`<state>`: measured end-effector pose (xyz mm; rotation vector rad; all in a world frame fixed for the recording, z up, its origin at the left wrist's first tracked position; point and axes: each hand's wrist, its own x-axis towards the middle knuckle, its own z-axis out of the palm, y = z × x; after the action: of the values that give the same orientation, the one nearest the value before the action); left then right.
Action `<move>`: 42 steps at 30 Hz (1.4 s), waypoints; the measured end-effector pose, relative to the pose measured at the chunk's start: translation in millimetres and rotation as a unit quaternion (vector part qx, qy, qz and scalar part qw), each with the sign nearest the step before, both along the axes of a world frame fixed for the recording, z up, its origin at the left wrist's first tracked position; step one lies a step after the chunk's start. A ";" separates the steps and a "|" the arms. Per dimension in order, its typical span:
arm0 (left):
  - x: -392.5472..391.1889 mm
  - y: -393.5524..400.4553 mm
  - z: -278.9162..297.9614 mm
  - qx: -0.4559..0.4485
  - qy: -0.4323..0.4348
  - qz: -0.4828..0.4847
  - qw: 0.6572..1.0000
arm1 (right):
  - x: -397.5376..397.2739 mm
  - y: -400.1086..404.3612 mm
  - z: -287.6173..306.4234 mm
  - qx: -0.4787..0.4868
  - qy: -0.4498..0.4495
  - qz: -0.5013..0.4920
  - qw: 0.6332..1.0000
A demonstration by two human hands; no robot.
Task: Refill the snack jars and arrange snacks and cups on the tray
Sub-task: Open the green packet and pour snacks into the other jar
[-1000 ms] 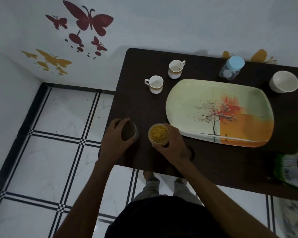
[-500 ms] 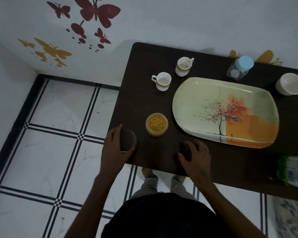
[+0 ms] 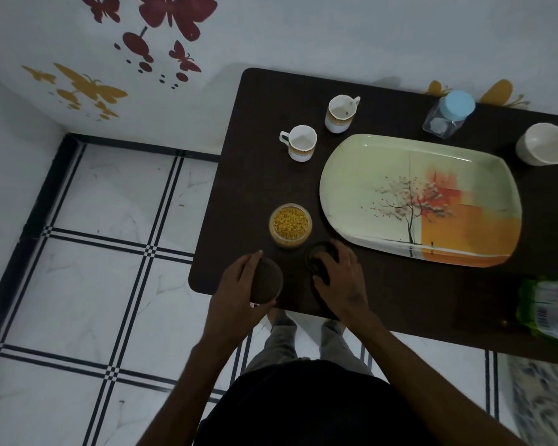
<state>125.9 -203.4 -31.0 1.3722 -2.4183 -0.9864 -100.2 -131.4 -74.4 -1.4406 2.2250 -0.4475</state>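
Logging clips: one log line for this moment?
left hand: grips brown jar | right hand: on dark lid | snack jar: open | tray: bare

butterfly wall decals [image 3: 174, 17], tiled floor [image 3: 110, 252]

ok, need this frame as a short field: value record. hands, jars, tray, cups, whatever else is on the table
left hand: grips a dark-lidded jar at the table's near left corner
right hand: fingers curled over a dark round lid lying on the table
open jar: no lid, yellow snack inside, left of the tray
tray: nothing on it
cups: two, cup and second cup, beyond the tray's left end
blue-lidded jar: far side, closed
white bowl: far right
green packet: right edge, partly out of frame
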 end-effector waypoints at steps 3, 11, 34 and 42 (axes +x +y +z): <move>-11.5 7.1 6.1 0.013 0.013 -0.027 0.999 | -4.2 10.3 22.5 -0.036 -0.116 -0.019 0.992; -100.8 17.3 46.3 0.173 0.110 -0.094 0.974 | -24.8 66.7 77.1 -0.062 -0.329 -0.034 0.942; -293.1 136.1 42.4 -0.042 -0.047 -0.295 0.953 | -228.3 187.9 115.8 -0.019 -0.442 -0.207 0.873; -285.5 109.8 52.3 0.201 -0.028 -0.286 0.936 | -242.5 183.5 115.2 -0.074 -0.320 0.140 0.934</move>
<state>-159.7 -93.6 21.2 0.7795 -2.8399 -1.6710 -342.7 52.1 40.9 -1.3978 1.4729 -0.8565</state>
